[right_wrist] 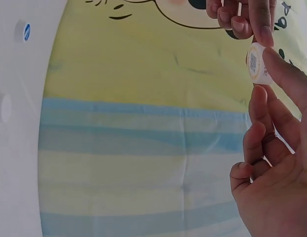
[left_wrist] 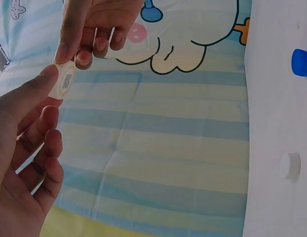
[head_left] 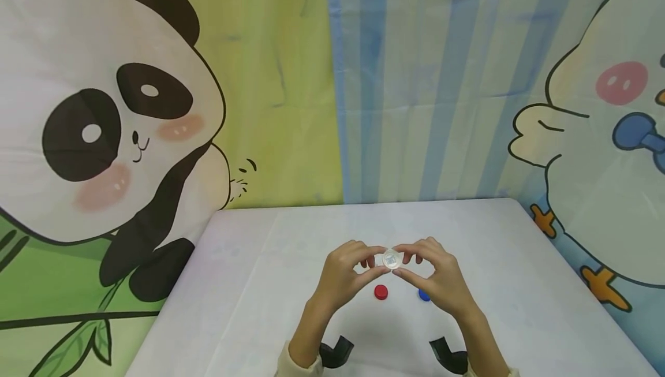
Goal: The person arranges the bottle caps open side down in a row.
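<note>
A white bottle cap (head_left: 392,259) with a printed QR code on its face is held up over the table, between both hands. My left hand (head_left: 340,273) pinches its left edge between thumb and index finger. On the opposite edge, thumb and index finger of my right hand (head_left: 443,276) pinch it too. Both wrist views show the cap's code side, with the remaining fingers loosely bent away from it. Below the hands a red bottle cap (head_left: 381,292) lies on the table. A blue bottle cap (head_left: 423,295) is partly hidden behind the right hand.
The white table (head_left: 270,284) runs back to a cartoon-printed curtain (head_left: 280,105). A white cap (left_wrist: 290,166) lies on the table in the left wrist view. Another, with a blue mark (right_wrist: 26,32), appears in the right wrist view. Dark straps (head_left: 337,353) show at the wrists.
</note>
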`<move>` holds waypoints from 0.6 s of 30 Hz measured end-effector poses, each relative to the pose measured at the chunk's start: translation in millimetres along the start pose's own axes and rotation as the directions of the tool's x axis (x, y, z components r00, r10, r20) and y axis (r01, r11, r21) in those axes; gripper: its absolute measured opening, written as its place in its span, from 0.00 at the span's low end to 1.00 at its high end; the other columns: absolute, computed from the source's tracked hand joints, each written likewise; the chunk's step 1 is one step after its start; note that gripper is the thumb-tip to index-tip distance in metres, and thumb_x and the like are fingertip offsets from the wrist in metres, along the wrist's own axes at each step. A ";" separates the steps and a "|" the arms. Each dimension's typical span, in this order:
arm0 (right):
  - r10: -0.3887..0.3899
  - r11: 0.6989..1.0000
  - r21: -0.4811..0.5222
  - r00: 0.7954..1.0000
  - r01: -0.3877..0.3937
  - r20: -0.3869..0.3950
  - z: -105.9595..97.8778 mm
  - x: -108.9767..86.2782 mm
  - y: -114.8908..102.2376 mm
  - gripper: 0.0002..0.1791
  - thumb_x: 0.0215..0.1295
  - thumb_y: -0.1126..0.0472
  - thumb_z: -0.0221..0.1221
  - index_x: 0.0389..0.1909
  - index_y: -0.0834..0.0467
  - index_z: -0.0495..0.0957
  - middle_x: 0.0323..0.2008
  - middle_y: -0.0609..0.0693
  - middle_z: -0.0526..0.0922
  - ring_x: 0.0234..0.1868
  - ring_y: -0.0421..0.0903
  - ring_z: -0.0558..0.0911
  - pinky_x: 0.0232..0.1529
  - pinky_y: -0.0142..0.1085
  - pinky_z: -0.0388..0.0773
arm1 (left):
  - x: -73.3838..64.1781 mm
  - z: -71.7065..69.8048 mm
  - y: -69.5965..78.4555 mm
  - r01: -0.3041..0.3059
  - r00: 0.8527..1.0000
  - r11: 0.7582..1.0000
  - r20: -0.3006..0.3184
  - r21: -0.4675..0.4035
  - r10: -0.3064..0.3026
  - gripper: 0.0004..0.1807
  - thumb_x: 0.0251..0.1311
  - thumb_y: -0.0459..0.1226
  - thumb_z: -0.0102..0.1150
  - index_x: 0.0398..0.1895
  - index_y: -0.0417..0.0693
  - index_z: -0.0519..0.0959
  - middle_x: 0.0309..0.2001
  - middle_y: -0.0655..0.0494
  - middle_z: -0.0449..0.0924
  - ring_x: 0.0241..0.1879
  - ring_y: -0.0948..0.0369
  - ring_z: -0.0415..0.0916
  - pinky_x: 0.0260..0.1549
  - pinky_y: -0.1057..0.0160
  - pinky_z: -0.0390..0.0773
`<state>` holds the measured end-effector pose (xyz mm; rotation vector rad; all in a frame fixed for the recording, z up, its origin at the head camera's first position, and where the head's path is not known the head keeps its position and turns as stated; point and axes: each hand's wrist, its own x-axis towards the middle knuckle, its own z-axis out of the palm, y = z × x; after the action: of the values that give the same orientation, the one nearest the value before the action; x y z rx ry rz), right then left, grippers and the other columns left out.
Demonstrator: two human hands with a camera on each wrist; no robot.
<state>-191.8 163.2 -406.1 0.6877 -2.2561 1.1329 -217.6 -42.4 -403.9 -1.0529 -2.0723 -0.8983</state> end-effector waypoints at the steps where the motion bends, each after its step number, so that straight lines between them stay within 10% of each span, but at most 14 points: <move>1: -0.005 1.000 0.000 1.000 0.005 0.000 1.2 -1.2 -0.5 0.19 0.44 0.56 0.69 0.41 0.48 0.79 0.29 0.37 0.74 0.36 0.35 0.69 0.33 0.29 0.67 | -2.0 -0.3 -0.2 0.001 1.000 1.000 -0.002 -0.004 -0.001 0.14 0.47 0.45 0.65 0.37 0.51 0.81 0.20 0.65 0.71 0.23 0.70 0.66 0.25 0.81 0.64; 18: -0.093 0.996 0.014 0.996 0.093 -0.010 7.0 -3.0 -0.7 0.21 0.43 0.60 0.70 0.41 0.48 0.78 0.28 0.36 0.73 0.36 0.35 0.68 0.33 0.29 0.66 | -8.4 -1.6 -2.0 0.071 0.997 0.979 0.007 -0.191 -0.071 0.13 0.47 0.43 0.66 0.37 0.52 0.81 0.20 0.64 0.71 0.22 0.68 0.68 0.24 0.79 0.68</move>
<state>-190.7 157.7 -411.2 0.7840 -2.1863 1.1063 -214.9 -48.0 -410.1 -1.0817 -2.0663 -1.1524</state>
